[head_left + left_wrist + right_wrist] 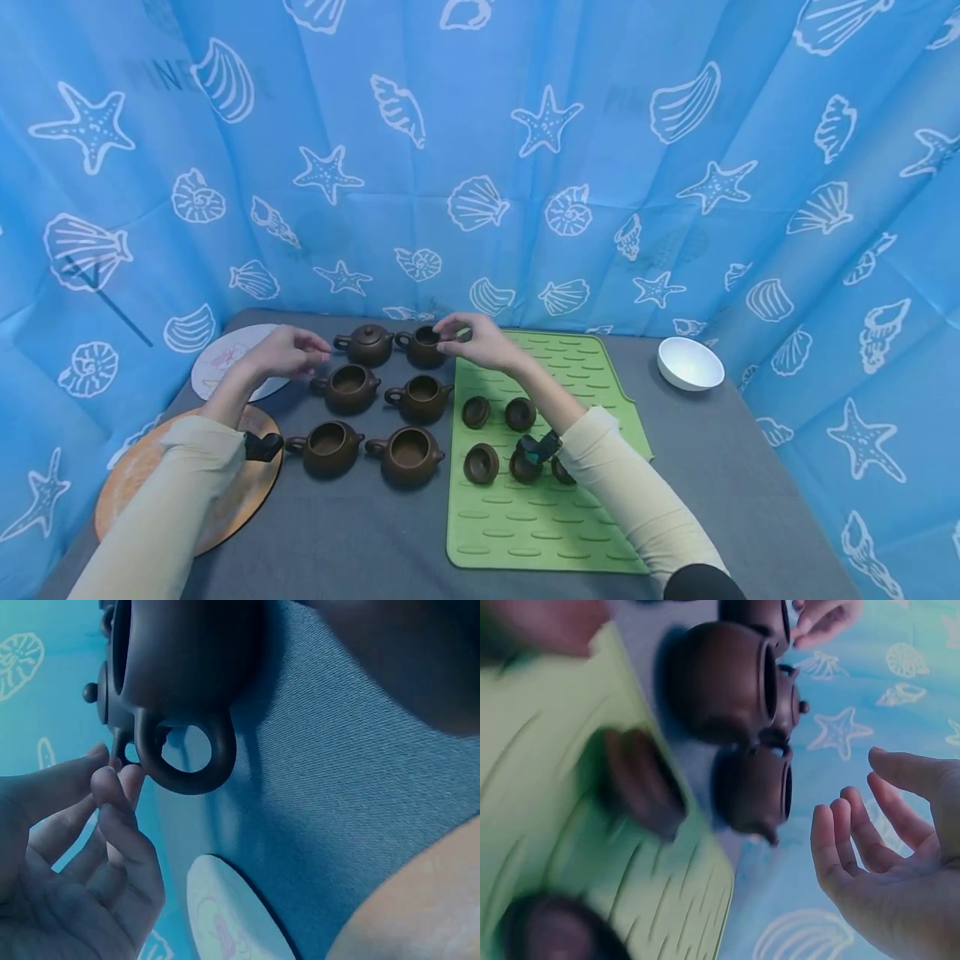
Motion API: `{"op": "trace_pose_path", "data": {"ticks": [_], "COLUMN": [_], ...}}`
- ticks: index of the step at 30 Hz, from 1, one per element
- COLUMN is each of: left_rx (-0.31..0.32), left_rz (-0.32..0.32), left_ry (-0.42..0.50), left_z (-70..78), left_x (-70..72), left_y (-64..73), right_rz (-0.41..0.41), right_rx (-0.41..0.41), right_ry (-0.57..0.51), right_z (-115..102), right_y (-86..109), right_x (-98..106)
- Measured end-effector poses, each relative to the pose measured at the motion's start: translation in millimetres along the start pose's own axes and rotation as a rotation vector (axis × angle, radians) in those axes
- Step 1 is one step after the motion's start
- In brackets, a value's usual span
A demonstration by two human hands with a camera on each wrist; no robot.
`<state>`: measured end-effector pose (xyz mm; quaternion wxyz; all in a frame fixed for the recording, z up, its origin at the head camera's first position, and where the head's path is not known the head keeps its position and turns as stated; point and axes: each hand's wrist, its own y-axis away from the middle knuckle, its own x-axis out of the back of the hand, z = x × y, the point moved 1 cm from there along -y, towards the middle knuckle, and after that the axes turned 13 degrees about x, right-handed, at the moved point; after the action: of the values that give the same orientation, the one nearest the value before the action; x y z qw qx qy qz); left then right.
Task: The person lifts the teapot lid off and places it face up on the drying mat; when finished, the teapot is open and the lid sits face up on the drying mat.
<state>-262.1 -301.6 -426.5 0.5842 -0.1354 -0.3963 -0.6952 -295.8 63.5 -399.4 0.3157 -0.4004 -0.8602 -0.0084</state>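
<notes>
My left hand is beside the handle of a brown clay teapot that has its lid on, in the back row. Its loosely bent fingertips overlap that handle in the left wrist view. The right hand hovers by the spout of a lidless teapot at the back right; the right wrist view finds nothing between its spread fingers. More lidless teapots stand in front, including a middle one and a front one. Several brown lids lie on a green mat, some partly hidden by the right arm.
A white plate and a round wooden board lie at the left, under the left arm. At the right back stands a white bowl. A blue curtain with sea shells hangs behind the grey-covered table.
</notes>
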Motion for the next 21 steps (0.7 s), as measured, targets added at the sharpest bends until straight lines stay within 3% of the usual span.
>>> {"op": "trace_pose_path", "data": {"ticks": [6, 13, 21], "left_rx": [-0.011, 0.031, 0.033], "left_rz": [0.049, 0.135, 0.121], "left_ry": [0.035, 0.084, 0.094], "left_z": [8.7, 13.0, 9.5], "left_x": [-1.4, -4.7, -8.4], "left_y": [-7.9, -19.0, -22.5], "right_rz": [0.036, 0.040, 0.056], "right_rx": [-0.073, -0.137, -0.198], "right_ry": [-0.102, -0.228, -0.314], "right_z": [-7, -8, -2], "right_y": [-34.1, -64.9, -87.8], "right_x": [-23, -46, -72]}}
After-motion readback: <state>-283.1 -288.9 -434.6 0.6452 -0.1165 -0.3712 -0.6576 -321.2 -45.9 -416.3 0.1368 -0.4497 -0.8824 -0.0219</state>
